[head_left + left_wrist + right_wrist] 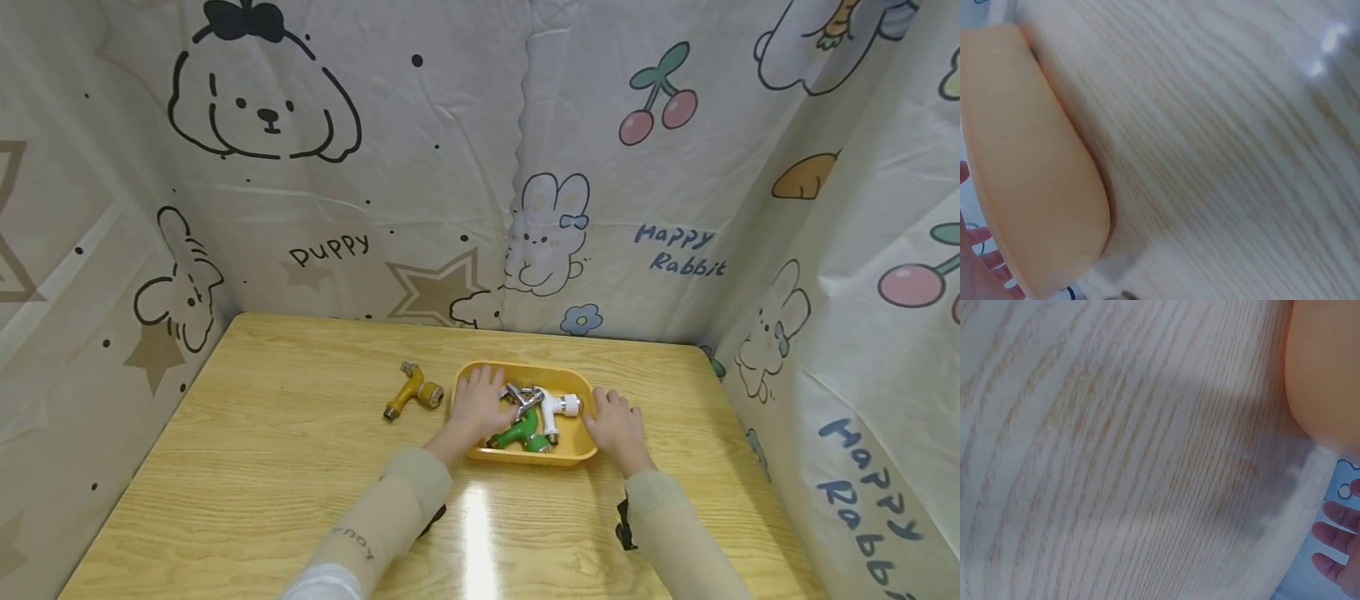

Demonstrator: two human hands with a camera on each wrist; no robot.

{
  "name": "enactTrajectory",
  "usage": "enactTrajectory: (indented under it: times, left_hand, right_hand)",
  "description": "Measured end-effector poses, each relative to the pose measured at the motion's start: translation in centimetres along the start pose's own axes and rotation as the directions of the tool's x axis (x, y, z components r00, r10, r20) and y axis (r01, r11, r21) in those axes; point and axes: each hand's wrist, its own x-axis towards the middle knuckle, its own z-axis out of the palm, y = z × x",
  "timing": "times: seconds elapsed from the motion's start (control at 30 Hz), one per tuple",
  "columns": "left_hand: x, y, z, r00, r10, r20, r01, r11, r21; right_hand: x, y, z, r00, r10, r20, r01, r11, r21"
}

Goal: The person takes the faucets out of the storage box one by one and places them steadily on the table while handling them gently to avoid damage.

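A yellow plastic tray (517,457) stands on the wooden table. Inside lie a white tap (551,410), a green tap (522,433) and silver metal taps or tap parts (527,400), partly overlapping. My left hand (476,408) rests over the tray's left end, fingers extended and thumb reaching inside. At the right end, my right hand (617,425) touches the rim near the thumb, its other fingers spread outside. The right wrist view shows those fingers (1335,539) straight. Left of the tray lies a mustard-yellow tap (412,392), apart from both hands.
The wooden table (300,467) extends around the tray, with a bright reflection in front. Printed cloth (442,167) hangs behind the table's back edge and along both sides.
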Motion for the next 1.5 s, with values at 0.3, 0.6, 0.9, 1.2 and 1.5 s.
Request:
enactTrajectory:
  times: [0.3,0.6,0.9,1.2,1.5]
  left_hand:
    - [-0.3,1.7,0.9,0.999,0.026,0.037,-0.025,0.999,-0.037]
    - [-0.7,2.7,1.3,0.99,0.027,0.142,-0.016,0.997,-0.073]
    - [-0.9,3.4,1.6,0.984,0.02,0.18,-0.01,0.998,-0.056]
    - [-0.9,4.0,2.0,0.982,0.027,0.184,-0.021,0.999,-0.032]
    - [-1.0,4.4,1.8,0.981,0.022,0.191,-0.01,0.998,-0.061]
  right_hand:
    - [0.0,0.0,0.0,1.0,0.0,0.008,0.0,1.0,0.006]
    - [-0.1,-0.1,-0.1,1.0,0.002,0.008,-0.002,1.0,0.012]
    - [0.0,-0.1,0.0,1.0,0.001,-0.001,-0.001,1.0,0.01]
    - [-0.1,-0.1,-0.1,1.0,0.008,0.005,-0.008,1.0,0.014]
    - [-0.2,-0.2,-0.2,1.0,0.003,0.003,-0.003,1.0,0.021]
